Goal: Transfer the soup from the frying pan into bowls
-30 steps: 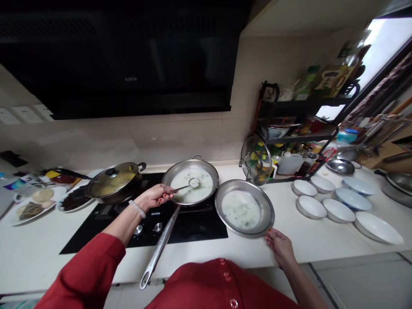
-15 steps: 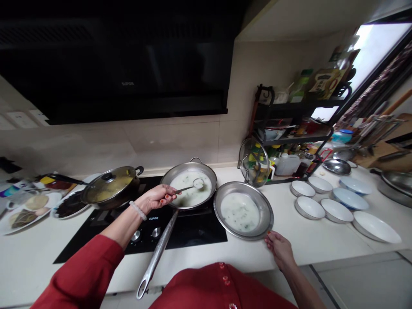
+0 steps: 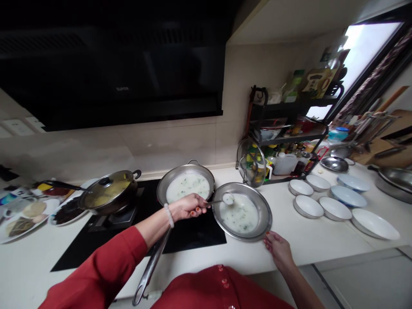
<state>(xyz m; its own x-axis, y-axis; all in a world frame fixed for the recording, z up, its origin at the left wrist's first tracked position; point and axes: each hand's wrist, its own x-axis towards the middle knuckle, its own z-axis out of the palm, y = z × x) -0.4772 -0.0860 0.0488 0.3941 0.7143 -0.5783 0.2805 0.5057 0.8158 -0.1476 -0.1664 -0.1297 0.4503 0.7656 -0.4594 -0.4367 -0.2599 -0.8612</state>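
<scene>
My left hand [image 3: 189, 207] is closed on the handle of a metal ladle [image 3: 227, 198]. The ladle's bowl, full of white soup, hangs over the left part of a wide steel basin [image 3: 265, 214] that holds more of the soup. My right hand [image 3: 278, 249] rests on the counter with its fingertips against the basin's near rim. Behind my left hand a long-handled steel pan [image 3: 164, 185] with white soup sits on the black stove [image 3: 193, 234].
A lidded pot [image 3: 107, 195] stands on the stove's left burner, with plates of food [image 3: 22, 214] further left. Several white bowls [image 3: 334, 201] lie on the counter to the right. A glass lid [image 3: 251, 162] leans against a black rack [image 3: 289, 128] of bottles.
My left hand carried the filled ladle from the pan rightward to above the basin. My right hand stayed at the basin's rim.
</scene>
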